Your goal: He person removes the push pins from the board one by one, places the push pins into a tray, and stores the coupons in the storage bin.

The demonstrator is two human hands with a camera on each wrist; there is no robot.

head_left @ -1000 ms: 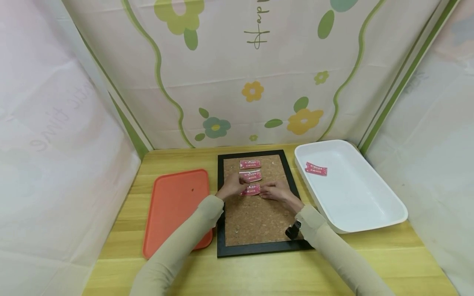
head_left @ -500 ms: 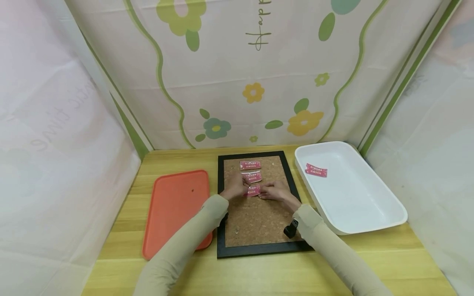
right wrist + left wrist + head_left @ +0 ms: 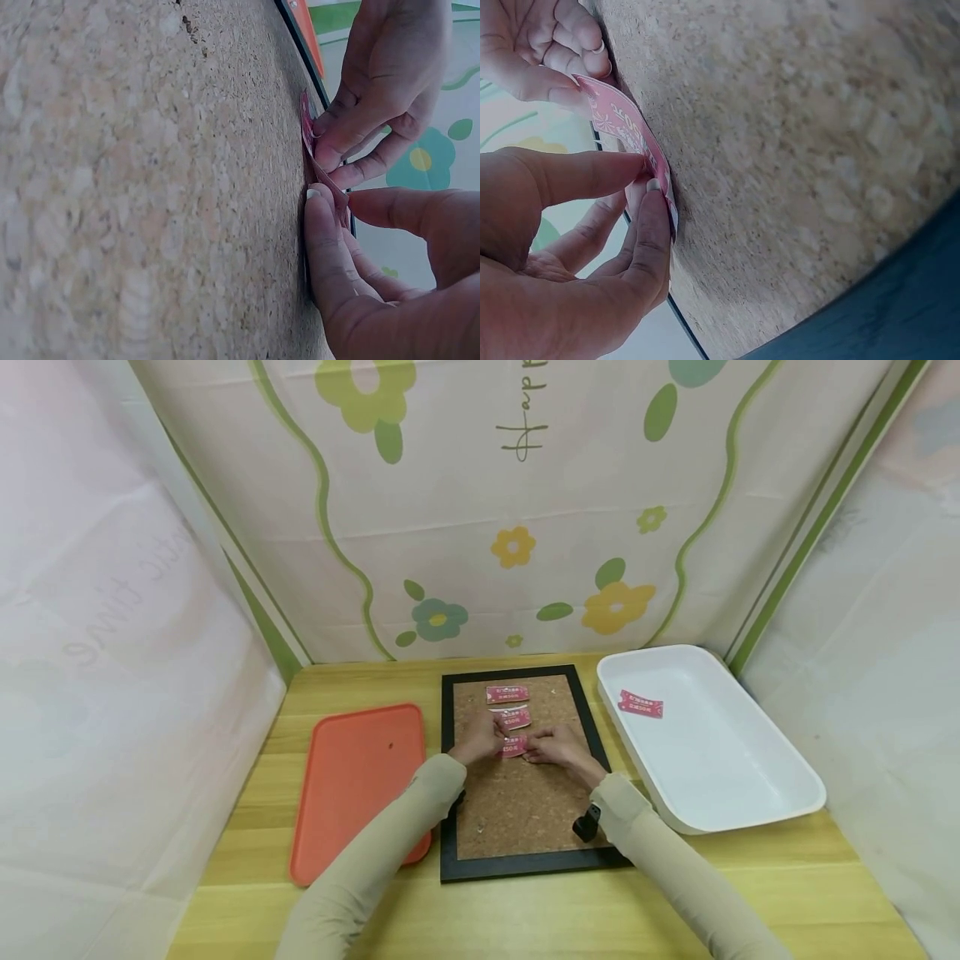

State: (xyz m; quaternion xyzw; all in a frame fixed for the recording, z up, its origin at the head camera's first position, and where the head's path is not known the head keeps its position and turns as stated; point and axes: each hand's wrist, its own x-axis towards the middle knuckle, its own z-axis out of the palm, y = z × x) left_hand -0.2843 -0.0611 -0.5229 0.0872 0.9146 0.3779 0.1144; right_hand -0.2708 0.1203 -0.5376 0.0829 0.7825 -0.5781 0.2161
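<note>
Three pink printed coupons lie in a column on the black-framed cork board [image 3: 525, 810]. My left hand [image 3: 478, 740] pinches at the lowest coupon [image 3: 515, 746], near its middle, covering its left part. Whether a small pin is between those fingertips is hidden. On the other end my right hand [image 3: 557, 746] pinches the coupon's edge between thumb and finger. In the left wrist view the coupon [image 3: 619, 116] bows away from the cork. Just above are the middle coupon [image 3: 516, 718], partly behind left fingers, and the top coupon [image 3: 507, 694], which shows a tiny pale dot.
An orange tray [image 3: 360, 785] with a small dark speck stands left of the board. To the right is a deep white tray [image 3: 712, 760] with another pink coupon [image 3: 641, 704] at its far left. A flowered cloth wall [image 3: 450, 527] rises behind the wooden table [image 3: 480, 918].
My left hand has shifted slightly right over the lowest coupon, covering more of its left part. My right hand stays at the coupon's right end. The trays have not moved.
</note>
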